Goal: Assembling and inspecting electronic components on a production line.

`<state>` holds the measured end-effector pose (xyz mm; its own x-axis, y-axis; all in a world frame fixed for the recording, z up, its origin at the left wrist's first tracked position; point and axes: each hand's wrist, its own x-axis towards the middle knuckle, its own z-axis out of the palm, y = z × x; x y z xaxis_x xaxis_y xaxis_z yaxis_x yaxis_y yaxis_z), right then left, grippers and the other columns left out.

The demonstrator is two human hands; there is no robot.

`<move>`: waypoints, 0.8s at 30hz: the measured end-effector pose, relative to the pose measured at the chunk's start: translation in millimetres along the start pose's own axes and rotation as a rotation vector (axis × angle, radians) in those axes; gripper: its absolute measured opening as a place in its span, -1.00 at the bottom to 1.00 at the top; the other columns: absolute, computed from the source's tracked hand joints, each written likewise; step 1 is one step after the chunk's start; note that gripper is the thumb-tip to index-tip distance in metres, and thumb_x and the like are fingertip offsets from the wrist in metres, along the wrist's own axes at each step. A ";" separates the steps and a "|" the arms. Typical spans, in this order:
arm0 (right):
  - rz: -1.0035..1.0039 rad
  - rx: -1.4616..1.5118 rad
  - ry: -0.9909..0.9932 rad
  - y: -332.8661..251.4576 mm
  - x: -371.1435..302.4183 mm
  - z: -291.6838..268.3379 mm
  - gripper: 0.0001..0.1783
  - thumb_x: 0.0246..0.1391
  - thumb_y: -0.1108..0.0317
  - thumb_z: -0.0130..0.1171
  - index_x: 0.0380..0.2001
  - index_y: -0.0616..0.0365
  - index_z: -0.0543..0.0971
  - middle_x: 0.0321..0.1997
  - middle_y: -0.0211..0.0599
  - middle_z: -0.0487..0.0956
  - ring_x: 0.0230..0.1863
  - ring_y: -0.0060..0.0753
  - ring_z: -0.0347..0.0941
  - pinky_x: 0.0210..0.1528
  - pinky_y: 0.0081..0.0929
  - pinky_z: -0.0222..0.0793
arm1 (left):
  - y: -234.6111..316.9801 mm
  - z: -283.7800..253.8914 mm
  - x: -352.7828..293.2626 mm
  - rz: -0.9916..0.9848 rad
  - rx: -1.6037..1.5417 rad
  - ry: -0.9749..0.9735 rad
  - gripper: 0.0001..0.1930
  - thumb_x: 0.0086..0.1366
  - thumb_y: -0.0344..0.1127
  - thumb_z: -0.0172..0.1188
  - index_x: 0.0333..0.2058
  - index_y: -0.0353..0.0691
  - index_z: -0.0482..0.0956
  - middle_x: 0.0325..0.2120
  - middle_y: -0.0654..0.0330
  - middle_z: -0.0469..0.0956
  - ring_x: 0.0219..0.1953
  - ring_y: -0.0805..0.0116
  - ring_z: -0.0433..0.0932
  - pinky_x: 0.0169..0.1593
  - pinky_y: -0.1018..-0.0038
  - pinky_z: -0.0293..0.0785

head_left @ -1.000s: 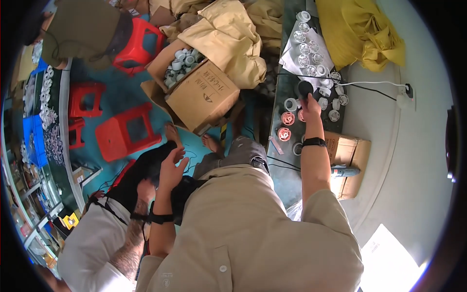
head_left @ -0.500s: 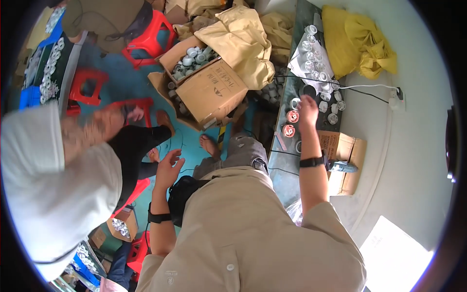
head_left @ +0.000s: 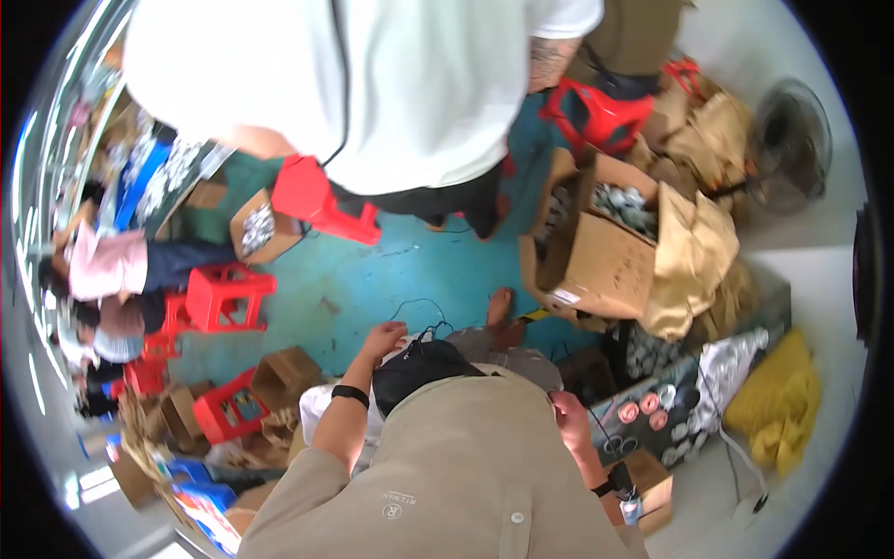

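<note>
Ahead of you, a person in a white shirt [head_left: 372, 93] stands in the way, with a red plastic stool [head_left: 312, 196] next to the legs. At the front right is an open cardboard box [head_left: 610, 261] full of pale parts. The blue floor [head_left: 372, 270] stretches between you and this person. The edge of the bench [head_left: 652, 441] is near your right hand [head_left: 572, 421], and pinkish-red round parts [head_left: 629, 411] lie on it, farther right. Your left hand [head_left: 382, 342] is beside the black waist bag [head_left: 424, 374]. Both hands' fingers look bent; whether apart or together, I cannot tell.
</note>
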<state>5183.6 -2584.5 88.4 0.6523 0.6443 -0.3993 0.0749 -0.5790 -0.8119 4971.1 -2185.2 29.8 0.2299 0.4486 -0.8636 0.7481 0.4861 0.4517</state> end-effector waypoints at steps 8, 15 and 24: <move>-0.468 -0.529 -0.143 -25.5 43.6 33.9 -0.72 -0.11 0.38 0.12 -0.24 0.13 0.52 -0.22 -0.17 0.51 -0.21 -0.10 0.45 -0.20 -0.30 0.42 | -105.7 -49.8 -27.0 0.084 -0.371 0.210 -0.66 0.23 -0.22 0.15 -0.07 -0.26 0.50 -0.32 0.24 0.57 -0.34 0.46 0.53 -0.26 0.53 0.47; -0.638 -0.892 -0.272 -54.1 108.2 91.8 -0.84 -0.15 0.29 0.12 -0.54 0.14 0.56 -0.35 -0.21 0.50 -0.26 -0.08 0.44 -0.28 -0.25 0.41 | -137.0 -81.2 -16.3 0.117 -0.363 0.095 -0.66 0.21 -0.24 0.17 -0.09 -0.32 0.50 -0.45 0.29 0.54 -0.46 0.56 0.44 -0.40 0.63 0.36; -0.574 -0.824 -0.370 -174.8 186.2 217.0 -0.84 -0.12 0.32 0.12 -0.53 0.18 0.58 -0.24 -0.12 0.54 -0.18 -0.05 0.46 -0.17 -0.19 0.42 | -163.1 -211.5 8.2 0.131 -0.559 0.207 -0.61 0.21 -0.24 0.19 -0.06 -0.37 0.48 -0.42 0.25 0.56 -0.46 0.58 0.43 -0.39 0.61 0.36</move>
<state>5128.3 -2254.9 63.5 0.0987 0.9589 -0.2661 0.8744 -0.2113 -0.4368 4719.4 -2102.2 -3.6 0.1302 0.6408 -0.7566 0.2691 0.7116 0.6490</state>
